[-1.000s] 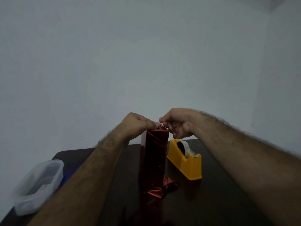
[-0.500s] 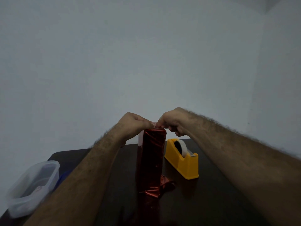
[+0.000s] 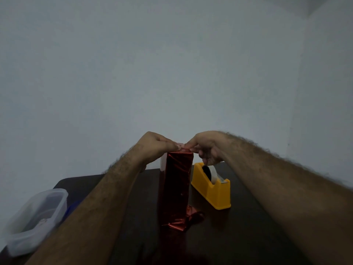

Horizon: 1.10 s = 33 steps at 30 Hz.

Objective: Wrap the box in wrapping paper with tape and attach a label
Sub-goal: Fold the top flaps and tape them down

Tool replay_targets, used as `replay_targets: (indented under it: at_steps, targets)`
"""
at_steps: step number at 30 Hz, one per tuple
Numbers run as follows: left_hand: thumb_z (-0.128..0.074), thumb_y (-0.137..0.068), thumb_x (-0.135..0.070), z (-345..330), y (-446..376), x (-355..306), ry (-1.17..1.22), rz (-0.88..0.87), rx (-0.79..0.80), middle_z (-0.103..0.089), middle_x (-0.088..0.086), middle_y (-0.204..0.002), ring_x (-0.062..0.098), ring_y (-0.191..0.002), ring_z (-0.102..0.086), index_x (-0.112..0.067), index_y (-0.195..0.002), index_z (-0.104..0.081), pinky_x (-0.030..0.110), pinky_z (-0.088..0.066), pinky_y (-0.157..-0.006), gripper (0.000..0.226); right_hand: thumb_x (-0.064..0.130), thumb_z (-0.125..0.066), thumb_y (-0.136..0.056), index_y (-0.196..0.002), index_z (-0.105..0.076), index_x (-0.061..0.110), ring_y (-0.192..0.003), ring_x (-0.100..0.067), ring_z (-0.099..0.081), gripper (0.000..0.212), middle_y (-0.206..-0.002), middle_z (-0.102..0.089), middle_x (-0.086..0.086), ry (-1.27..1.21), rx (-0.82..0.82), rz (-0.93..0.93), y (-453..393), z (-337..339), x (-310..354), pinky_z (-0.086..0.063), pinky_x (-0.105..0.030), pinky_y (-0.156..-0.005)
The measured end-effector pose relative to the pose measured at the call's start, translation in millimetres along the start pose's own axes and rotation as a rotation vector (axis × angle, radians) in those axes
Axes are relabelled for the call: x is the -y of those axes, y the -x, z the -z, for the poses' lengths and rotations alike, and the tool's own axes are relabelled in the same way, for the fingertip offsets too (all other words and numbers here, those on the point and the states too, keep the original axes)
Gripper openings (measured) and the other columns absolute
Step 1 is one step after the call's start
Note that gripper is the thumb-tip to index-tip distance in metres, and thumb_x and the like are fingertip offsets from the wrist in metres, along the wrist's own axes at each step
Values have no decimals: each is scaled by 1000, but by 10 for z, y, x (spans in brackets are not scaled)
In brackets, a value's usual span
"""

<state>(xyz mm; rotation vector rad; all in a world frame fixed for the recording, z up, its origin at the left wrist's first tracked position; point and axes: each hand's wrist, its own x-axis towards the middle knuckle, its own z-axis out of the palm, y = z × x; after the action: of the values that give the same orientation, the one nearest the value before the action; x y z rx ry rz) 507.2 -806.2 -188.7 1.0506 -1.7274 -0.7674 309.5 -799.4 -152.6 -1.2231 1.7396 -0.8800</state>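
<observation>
Atop wrapped box (image 3: 176, 188): both hands

Both forearms are bare and hairy, the hands (image 3: 183, 148) ungloved.

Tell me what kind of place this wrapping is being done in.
Probably a plain room at home or in a small office: a dark table against a bare wall, holding a yellow tape dispenser and a clear plastic container.

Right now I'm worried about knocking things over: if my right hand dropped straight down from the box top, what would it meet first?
Most likely the yellow tape dispenser, which sits just below the right hand, beside the wrapped box. Depth is unclear, so the hand might pass behind it.
</observation>
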Motion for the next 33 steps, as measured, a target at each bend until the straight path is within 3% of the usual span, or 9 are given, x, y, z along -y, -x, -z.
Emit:
replay_targets:
  at_steps: [4, 8, 13, 15, 18, 23, 26, 29, 33]
  targets:
    - [-86, -82, -22, 23, -3, 14, 20, 8, -21, -81, -6, -91, -1, -91, -70, -16, -93, -86, 16, -47, -70, 12, 32, -84, -87, -72, -69, 17, -57, -9, -42, 26, -58, -53, 6, -261, 147, -70, -6, -61, -239, -40, -30, -62]
    - [-85, -82, -17, 11, 1, 12, 31, 12, -29, -81, -6, -87, -10, -75, -70, -12, -93, -85, 6, -48, -60, 12, 33, -75, -95, -64, -66, 17, -59, -11, -47, 36, -58, -53, 5, -482, 210, -126, -63, -165, -387, -43, -30, -65]
    - [-84, -84, -13, 18, 3, 23, 57, 11, -30, -81, -5, -90, -13, -72, -69, -9, -96, -85, 0, -45, -54, 13, 17, -45, -105, -92, -65, 19, -67, -14, -52, 24, -72, -63, 3, -441, 24, -57, -200, -320, -523, -42, -31, -64]
    - [-84, -83, -14, 0, 7, 7, 49, 12, -36, -81, -5, -89, -13, -72, -69, -10, -95, -85, 0, -45, -54, 12, 37, -50, -106, -108, -65, 15, -82, -16, -61, 27, -95, -69, 1, -514, -26, 98, -185, -323, -479, -50, -33, -72]
    - [-84, -84, -18, -4, 11, -1, 19, 13, -40, -81, -8, -87, -12, -75, -69, -14, -92, -86, 4, -46, -58, 10, 68, -56, -98, -119, -63, 16, -110, -25, -67, 57, -116, -71, -4, -494, 61, 196, -46, -320, -392, -57, -42, -90]
    - [-85, -82, -19, 15, 21, 2, 38, 20, -47, -81, -6, -87, -2, -88, -71, -15, -93, -86, 13, -48, -70, 12, 58, -64, -98, -104, -79, 26, -109, -24, -69, 36, -108, -75, 0, -432, 126, 284, 14, -400, -527, -55, -43, -94]
    - [-84, -82, -17, 16, 43, -13, 40, 24, -47, -81, -5, -88, -2, -87, -71, -13, -95, -86, 10, -48, -66, 13, 41, -60, -103, -101, -79, 24, -107, -24, -67, 25, -105, -74, 1, -491, 129, 270, -17, -426, -681, -55, -45, -92]
    - [-83, -84, -14, 11, 43, -23, 50, 29, -40, -80, -10, -82, -9, -78, -71, -10, -95, -85, 3, -47, -57, 11, 23, -58, -102, -110, -73, 23, -112, -25, -66, 17, -117, -74, 0, -447, 31, 314, -128, -426, -794, -55, -46, -89]
    - [-78, -89, -9, -28, 71, -45, 41, 16, -28, -74, -22, -66, -19, -65, -64, -11, -89, -82, -1, -42, -51, 4, 24, -58, -100, -116, -66, 27, -115, -26, -63, 18, -126, -67, -2, -488, -117, 414, -122, -343, -579, -52, -50, -97]
